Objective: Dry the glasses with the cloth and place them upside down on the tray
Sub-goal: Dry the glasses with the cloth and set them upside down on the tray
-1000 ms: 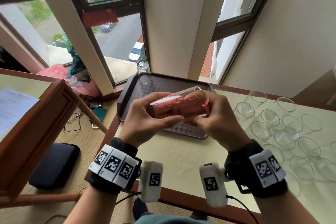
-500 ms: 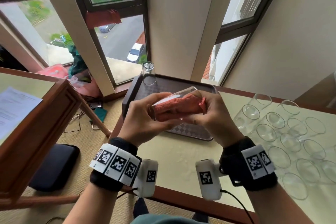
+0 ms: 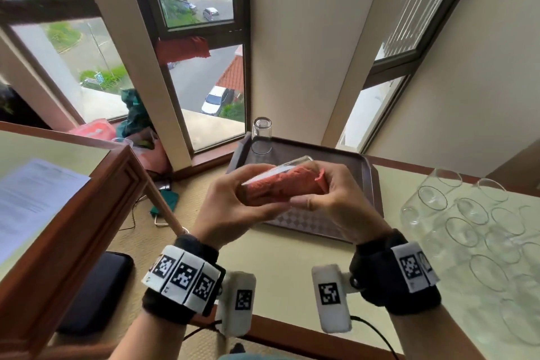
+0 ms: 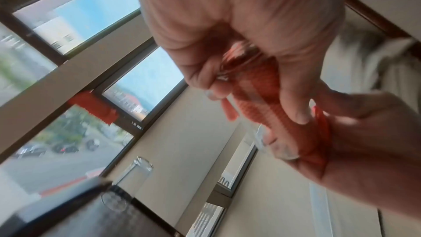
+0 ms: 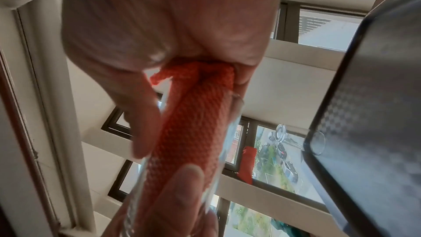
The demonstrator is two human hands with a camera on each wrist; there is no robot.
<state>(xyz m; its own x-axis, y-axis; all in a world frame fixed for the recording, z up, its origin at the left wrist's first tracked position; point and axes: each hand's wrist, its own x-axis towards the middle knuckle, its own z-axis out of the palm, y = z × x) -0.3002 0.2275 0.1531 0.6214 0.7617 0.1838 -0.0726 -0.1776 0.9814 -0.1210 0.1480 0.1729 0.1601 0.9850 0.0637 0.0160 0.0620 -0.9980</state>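
Held glass (image 3: 277, 168): on its side in mid-air above the near edge of the tray (image 3: 368, 181), long axis left to right, mouth toward the right hand (image 3: 339, 204).
Left hand (image 3: 233, 204): fingers curl round the base end.
Right hand: fingers pinch the red cloth (image 3: 285, 185) stuffed inside the glass.
Nearer the tray: neither hand plainly.
Count, tray: one inverted glass (image 3: 261, 136) at the far-left corner.
Count, surface: clear glasses (image 3: 467, 213) clustered right; overlapping, about a dozen, exact count uncertain.
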